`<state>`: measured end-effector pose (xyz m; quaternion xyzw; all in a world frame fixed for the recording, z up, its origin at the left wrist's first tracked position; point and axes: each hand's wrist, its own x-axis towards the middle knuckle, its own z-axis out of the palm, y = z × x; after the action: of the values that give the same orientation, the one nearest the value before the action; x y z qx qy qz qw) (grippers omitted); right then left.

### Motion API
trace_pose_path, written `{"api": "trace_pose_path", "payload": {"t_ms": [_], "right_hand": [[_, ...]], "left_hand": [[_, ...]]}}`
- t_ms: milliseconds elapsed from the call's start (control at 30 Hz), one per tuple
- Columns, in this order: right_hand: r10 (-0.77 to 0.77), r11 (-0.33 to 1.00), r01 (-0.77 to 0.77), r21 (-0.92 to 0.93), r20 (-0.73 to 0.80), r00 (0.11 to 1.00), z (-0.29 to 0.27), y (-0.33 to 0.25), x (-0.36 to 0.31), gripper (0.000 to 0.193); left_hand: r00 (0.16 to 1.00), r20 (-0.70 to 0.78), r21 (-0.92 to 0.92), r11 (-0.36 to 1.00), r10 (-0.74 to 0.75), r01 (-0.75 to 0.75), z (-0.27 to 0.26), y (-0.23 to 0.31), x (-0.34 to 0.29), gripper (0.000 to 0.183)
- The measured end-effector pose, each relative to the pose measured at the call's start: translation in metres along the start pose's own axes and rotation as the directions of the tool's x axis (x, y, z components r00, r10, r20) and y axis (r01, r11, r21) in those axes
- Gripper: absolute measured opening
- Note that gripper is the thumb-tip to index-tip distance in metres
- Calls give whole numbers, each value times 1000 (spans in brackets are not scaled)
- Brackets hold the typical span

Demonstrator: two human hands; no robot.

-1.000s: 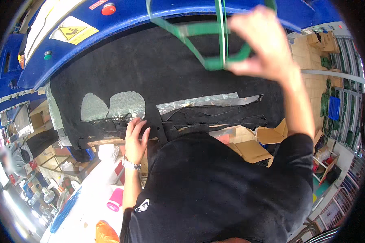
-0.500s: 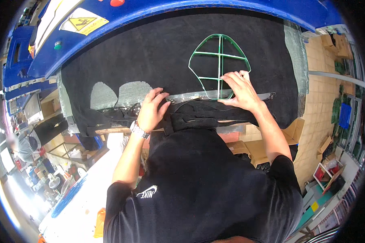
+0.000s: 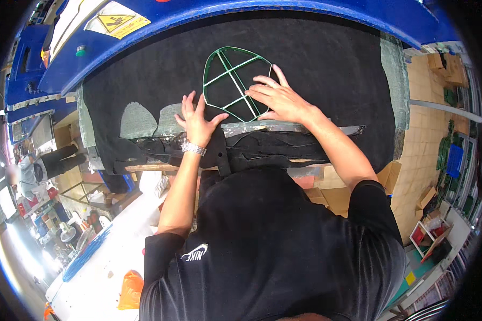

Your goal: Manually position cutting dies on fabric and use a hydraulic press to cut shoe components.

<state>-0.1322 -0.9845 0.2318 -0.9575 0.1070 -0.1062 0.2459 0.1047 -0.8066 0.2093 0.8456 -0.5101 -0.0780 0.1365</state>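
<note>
Over a grey-green board, a black sheet is spread flat, and on uncut material the green frame is laid tilted, right of the rounded cut-outs, seemingly so that its outline is clear of them. Its rim is met at the lower left by the splayed left hand and its right side is spanned by the right hand, the two held apart, apparently for steadying; whether the right fingers are clamped cannot be told.
</note>
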Motion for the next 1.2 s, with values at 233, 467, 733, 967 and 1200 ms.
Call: {"api": "trace_pose_path", "payload": {"t_ms": [233, 467, 733, 967, 1200], "right_hand": [[407, 913, -398, 85, -208, 889, 21, -22, -31, 92], [422, 907, -400, 135, -239, 875, 36, -24, -26, 92], [444, 896, -423, 136, -230, 866, 36, -28, -26, 90], [445, 895, -427, 127, -242, 862, 36, -25, -26, 89], [428, 904, -415, 106, -250, 868, 41, -24, -26, 93]], "left_hand": [[998, -53, -95, 995, -23, 18, 10, -1, -1, 84], [998, -53, -78, 997, -31, 27, 12, -4, -1, 87], [996, -88, -62, 998, 14, -19, 16, -9, 0, 87], [997, -72, -51, 999, 16, -19, 17, -11, 2, 88], [999, -45, -43, 999, 17, -19, 15, -10, 1, 92]]}}
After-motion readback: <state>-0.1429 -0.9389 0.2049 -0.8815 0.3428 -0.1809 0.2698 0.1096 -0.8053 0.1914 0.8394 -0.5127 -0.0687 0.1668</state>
